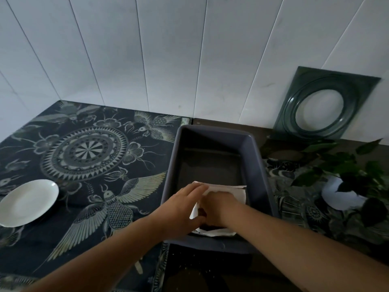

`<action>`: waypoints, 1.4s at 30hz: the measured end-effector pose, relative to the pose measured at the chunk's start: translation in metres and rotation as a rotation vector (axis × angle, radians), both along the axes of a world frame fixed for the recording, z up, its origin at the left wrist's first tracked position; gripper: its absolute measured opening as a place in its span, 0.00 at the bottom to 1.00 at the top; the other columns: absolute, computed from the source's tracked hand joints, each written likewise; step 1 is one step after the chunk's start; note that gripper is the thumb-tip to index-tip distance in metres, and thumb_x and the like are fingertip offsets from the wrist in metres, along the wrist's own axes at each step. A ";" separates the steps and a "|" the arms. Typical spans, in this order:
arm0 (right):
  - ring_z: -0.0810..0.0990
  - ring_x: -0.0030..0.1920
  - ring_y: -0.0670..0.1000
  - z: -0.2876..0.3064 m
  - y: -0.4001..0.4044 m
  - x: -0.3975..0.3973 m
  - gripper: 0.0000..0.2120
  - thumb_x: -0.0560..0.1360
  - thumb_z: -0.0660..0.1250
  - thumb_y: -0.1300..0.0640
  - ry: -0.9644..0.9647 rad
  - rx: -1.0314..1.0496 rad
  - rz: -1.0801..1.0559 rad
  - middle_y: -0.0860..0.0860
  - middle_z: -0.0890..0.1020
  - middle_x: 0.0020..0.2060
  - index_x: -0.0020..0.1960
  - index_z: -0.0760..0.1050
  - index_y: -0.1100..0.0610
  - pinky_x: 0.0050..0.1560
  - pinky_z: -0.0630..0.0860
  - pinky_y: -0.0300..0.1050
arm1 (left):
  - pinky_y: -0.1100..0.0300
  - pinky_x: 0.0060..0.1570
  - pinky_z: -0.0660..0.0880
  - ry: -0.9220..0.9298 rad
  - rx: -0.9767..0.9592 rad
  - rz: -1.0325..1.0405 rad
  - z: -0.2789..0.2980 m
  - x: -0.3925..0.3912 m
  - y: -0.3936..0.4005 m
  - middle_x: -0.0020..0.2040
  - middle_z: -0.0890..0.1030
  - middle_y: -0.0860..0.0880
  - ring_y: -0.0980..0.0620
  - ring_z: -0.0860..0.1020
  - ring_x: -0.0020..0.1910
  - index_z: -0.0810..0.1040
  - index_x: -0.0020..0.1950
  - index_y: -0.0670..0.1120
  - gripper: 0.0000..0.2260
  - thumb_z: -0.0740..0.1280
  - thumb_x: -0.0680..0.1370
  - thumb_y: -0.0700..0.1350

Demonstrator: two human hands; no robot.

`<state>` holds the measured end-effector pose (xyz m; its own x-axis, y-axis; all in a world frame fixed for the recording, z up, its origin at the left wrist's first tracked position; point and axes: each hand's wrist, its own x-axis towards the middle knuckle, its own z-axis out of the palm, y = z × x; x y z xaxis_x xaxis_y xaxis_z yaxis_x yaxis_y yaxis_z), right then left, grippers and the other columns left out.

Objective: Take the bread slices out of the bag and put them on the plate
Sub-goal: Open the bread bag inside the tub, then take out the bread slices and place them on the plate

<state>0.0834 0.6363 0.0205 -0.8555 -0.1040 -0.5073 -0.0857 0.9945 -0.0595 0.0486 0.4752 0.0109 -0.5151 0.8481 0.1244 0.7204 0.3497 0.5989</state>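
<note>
A white panelled wall [168, 49] rises behind the desk [242, 270], whose left part lies under a dark cloth [84, 157] printed with a pale mandala and winged insects. A deep grey bin [255, 165] stands in the middle of the desk. Leaning on the wall at the right is a dark green square frame [288, 106] with a round opening, and below it a leafy plant [349, 171] in a white pot. A white plate [27, 203] sits bare on the cloth at the far left, well apart from the bin. Inside the bin's near end lies the white bag [227, 189]. The left hand [183, 207] rests on its left edge, fingers spread, thumb tucked under. The right hand [219, 205] is curled on the bag; whether it pinches anything I cannot tell. Something dark shows at the bag's near opening.
</note>
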 end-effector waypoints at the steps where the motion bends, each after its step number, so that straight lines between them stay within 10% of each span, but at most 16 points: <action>1: 0.79 0.47 0.53 0.009 0.001 0.003 0.18 0.73 0.64 0.41 0.030 -0.014 -0.005 0.50 0.81 0.50 0.56 0.76 0.51 0.45 0.75 0.49 | 0.74 0.62 0.54 -0.008 0.010 0.005 0.000 0.000 -0.001 0.73 0.61 0.58 0.59 0.61 0.70 0.55 0.75 0.57 0.34 0.68 0.74 0.59; 11: 0.72 0.32 0.44 0.120 0.025 0.021 0.15 0.66 0.71 0.42 0.259 0.126 0.082 0.44 0.74 0.34 0.38 0.64 0.44 0.27 0.64 0.43 | 0.50 0.65 0.65 0.111 0.123 0.232 0.033 0.005 -0.001 0.69 0.71 0.52 0.51 0.66 0.67 0.62 0.75 0.50 0.41 0.70 0.67 0.64; 20: 0.73 0.40 0.41 0.207 0.032 0.024 0.23 0.63 0.77 0.39 0.273 -0.016 0.032 0.40 0.75 0.42 0.50 0.69 0.43 0.34 0.67 0.40 | 0.63 0.44 0.78 -0.538 0.566 0.124 0.079 0.019 0.043 0.49 0.84 0.53 0.54 0.82 0.49 0.78 0.56 0.52 0.18 0.76 0.68 0.51; 24: 0.74 0.63 0.47 0.187 0.053 0.051 0.43 0.61 0.69 0.28 0.583 -0.371 -0.276 0.44 0.74 0.68 0.71 0.61 0.42 0.58 0.72 0.46 | 0.59 0.45 0.79 -0.736 0.729 0.166 0.080 0.019 0.043 0.51 0.85 0.48 0.48 0.83 0.52 0.81 0.54 0.50 0.13 0.75 0.70 0.47; 27: 0.69 0.69 0.45 0.139 0.050 0.075 0.42 0.64 0.67 0.28 0.897 -0.887 -0.641 0.44 0.71 0.70 0.73 0.61 0.44 0.65 0.66 0.45 | 0.50 0.47 0.80 -0.978 0.808 0.206 0.074 0.018 0.037 0.54 0.84 0.44 0.42 0.82 0.54 0.81 0.54 0.49 0.15 0.77 0.69 0.48; 30: 0.76 0.65 0.50 0.099 0.036 0.082 0.44 0.63 0.67 0.29 0.653 -1.334 -0.910 0.49 0.77 0.65 0.72 0.65 0.50 0.67 0.70 0.54 | 0.47 0.47 0.80 -1.207 0.865 0.187 0.067 0.021 0.031 0.56 0.83 0.40 0.38 0.81 0.56 0.79 0.56 0.44 0.16 0.76 0.71 0.45; 42: 0.80 0.49 0.33 0.055 0.015 0.100 0.18 0.73 0.66 0.38 0.569 -1.264 -0.801 0.29 0.80 0.50 0.62 0.69 0.34 0.43 0.75 0.30 | 0.41 0.58 0.76 -1.074 0.523 0.374 0.061 0.037 0.032 0.60 0.81 0.45 0.45 0.81 0.57 0.73 0.65 0.50 0.26 0.73 0.69 0.54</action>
<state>0.1833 0.6511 0.0752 -0.9320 0.3576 -0.0586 0.1121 0.1309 -0.9850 0.0857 0.5075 0.0718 -0.7635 0.6036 -0.2297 -0.3094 -0.0296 0.9505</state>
